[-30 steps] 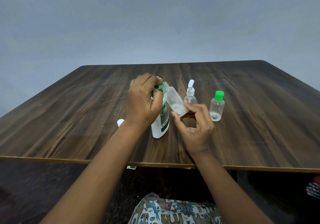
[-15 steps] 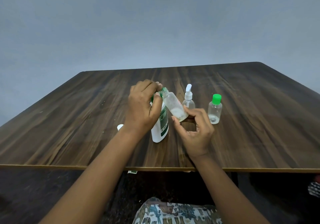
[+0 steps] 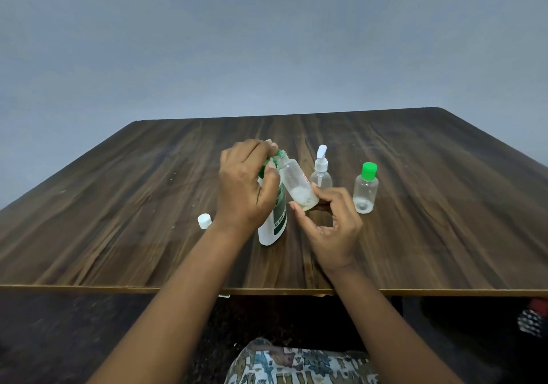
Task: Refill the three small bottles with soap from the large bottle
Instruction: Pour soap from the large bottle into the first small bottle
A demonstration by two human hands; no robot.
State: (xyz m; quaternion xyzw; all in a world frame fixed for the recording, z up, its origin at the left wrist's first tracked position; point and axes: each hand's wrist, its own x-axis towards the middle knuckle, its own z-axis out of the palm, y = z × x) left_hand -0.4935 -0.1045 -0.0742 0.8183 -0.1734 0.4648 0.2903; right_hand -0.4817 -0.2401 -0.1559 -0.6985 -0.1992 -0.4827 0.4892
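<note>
Your left hand [image 3: 246, 185] is curled with fingers bunched over the green top of the large bottle [image 3: 274, 220], thumb pressed against its front; the top itself is mostly hidden under your fingers, so whether it is open cannot be told. The large bottle is white with a green label and appears to stand on the table [image 3: 118, 205], near its middle, tilted slightly. Your right hand [image 3: 332, 223] pinches the base of a small clear bottle [image 3: 295, 183] between thumb and fingertips, the other fingers loosely curled. That small bottle is tilted, its open neck pointing toward 11 o'clock and meeting the large bottle's top under your left fingers; a little pale liquid with froth sits in its bottom end. At 3 o'clock from the held bottle, just behind your right fingers, a spray bottle [image 3: 321, 173] with a white pump head stands upright on the table. Further toward 3 o'clock, near but apart from it, a capped bottle [image 3: 365, 189] with a green lid stands upright, clear, with a trace of liquid at its base. At 9 o'clock from the large bottle, beside your left wrist, a white cap [image 3: 204, 221] rests on the table. Patterned cloth [image 3: 296, 366] shows at 6 o'clock, below the table edge.
</note>
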